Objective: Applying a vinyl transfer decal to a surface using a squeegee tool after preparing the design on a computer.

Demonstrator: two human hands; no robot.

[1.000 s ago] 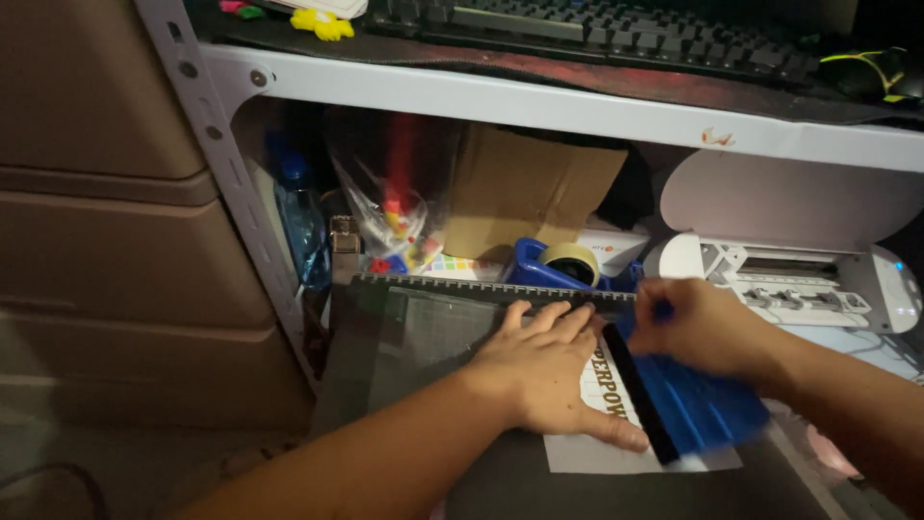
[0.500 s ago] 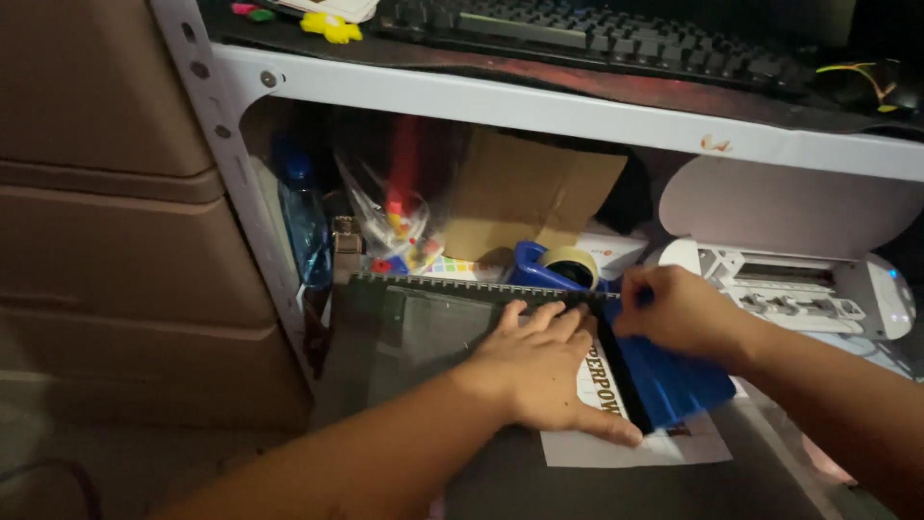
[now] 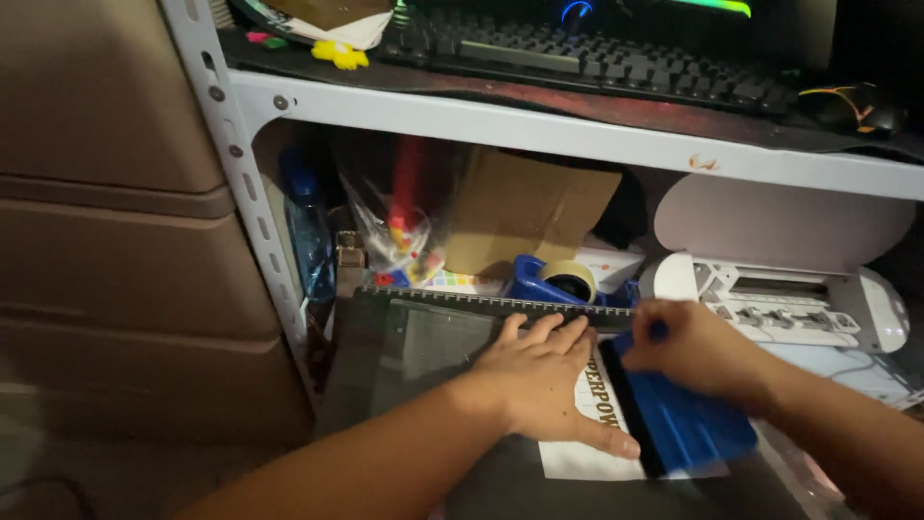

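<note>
Two hands down on dark mat [image 3: 423, 351] under shelf. I see white sheet [image 3: 587, 424] with black lettering lying flat on mat. Left hand [image 3: 544, 385] pressed flat on sheet, fingers spread. Right hand [image 3: 698, 347] closed on top edge of blue scraper [image 3: 693, 429], whose dark edge lies on sheet. Behind mat: clear bag [image 3: 404, 226] holding red and coloured bits; cardboard box [image 3: 525, 212], contents hidden; blue tape dispenser [image 3: 553, 279] with tape roll.

Left hand [image 3: 541, 383] flat on white sheet [image 3: 589, 453], right hand [image 3: 695, 349] gripping blue squeegee [image 3: 688, 429], dark cutting mat [image 3: 423, 356]
</note>
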